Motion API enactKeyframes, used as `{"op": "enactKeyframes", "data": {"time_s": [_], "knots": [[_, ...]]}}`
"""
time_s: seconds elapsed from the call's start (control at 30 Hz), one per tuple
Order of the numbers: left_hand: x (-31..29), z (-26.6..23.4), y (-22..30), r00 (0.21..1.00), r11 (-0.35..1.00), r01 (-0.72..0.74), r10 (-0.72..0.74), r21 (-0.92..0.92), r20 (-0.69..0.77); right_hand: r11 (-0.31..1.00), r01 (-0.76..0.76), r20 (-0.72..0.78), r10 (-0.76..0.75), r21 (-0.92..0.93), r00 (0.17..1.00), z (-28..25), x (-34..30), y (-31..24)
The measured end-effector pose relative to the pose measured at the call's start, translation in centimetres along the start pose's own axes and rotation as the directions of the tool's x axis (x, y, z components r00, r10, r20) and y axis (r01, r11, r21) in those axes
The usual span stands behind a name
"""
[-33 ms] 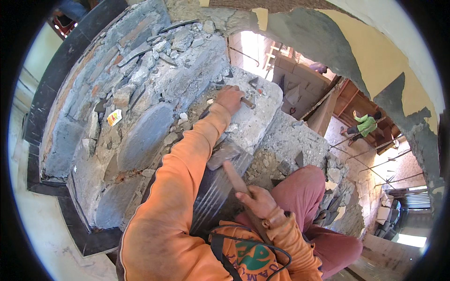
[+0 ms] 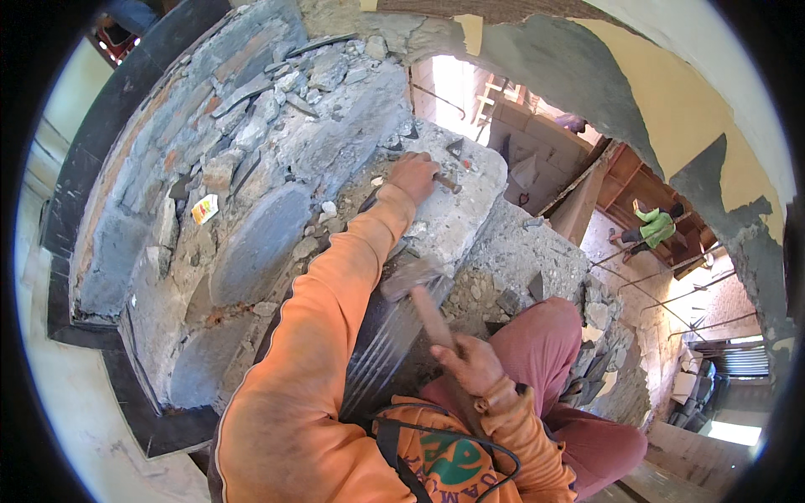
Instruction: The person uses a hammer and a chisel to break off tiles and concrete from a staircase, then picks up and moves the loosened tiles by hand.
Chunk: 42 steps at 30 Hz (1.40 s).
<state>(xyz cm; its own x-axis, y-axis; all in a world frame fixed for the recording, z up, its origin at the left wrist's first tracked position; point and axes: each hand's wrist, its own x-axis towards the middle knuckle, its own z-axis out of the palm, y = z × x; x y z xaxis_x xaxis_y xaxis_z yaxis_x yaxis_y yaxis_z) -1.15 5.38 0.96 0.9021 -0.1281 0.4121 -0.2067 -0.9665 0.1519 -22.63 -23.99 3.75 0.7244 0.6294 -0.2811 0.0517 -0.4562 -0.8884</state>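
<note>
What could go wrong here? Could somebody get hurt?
The left hand is bare around a short metal bar, so a missed swing of the hammer in the right hand might hurt it. Loose rubble on the right could perhaps slip toward the person in green, who seems to be lower down.

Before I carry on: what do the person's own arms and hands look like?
Both arms wear long orange sleeves. The left sleeve is smudged with dark grime and has a dark strip, edged by a pale line, along its outer side. The right sleeve is creased and bunched toward the cuff. Neither the left grip nor the right grip wears a glove.
</note>
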Motion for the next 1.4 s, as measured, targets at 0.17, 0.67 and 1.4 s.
{"op": "enactKeyframes", "data": {"time_s": [0.17, 0.67, 1.4], "knots": [[-0.3, 0.8, 0.0, 1.000, 0.994, -0.004, 0.003, -0.105, -0.010, 0.959, 0.079, -0.361, 0.026, 0.273, 0.932, -2.8, -1.6, 0.3], [0.3, -0.3, 1.0, 0.974, 0.942, -0.153, 0.094, -0.298, -0.205, 0.801, 0.236, -0.454, 0.050, 0.550, 0.889, -2.1, 5.1, -1.5], [3.5, 0.3, 1.1, 0.992, 0.968, 0.125, -0.129, -0.216, -0.004, 0.622, 0.283, -0.474, 0.163, 0.730, 0.865, -2.8, 11.7, -4.1]]}}
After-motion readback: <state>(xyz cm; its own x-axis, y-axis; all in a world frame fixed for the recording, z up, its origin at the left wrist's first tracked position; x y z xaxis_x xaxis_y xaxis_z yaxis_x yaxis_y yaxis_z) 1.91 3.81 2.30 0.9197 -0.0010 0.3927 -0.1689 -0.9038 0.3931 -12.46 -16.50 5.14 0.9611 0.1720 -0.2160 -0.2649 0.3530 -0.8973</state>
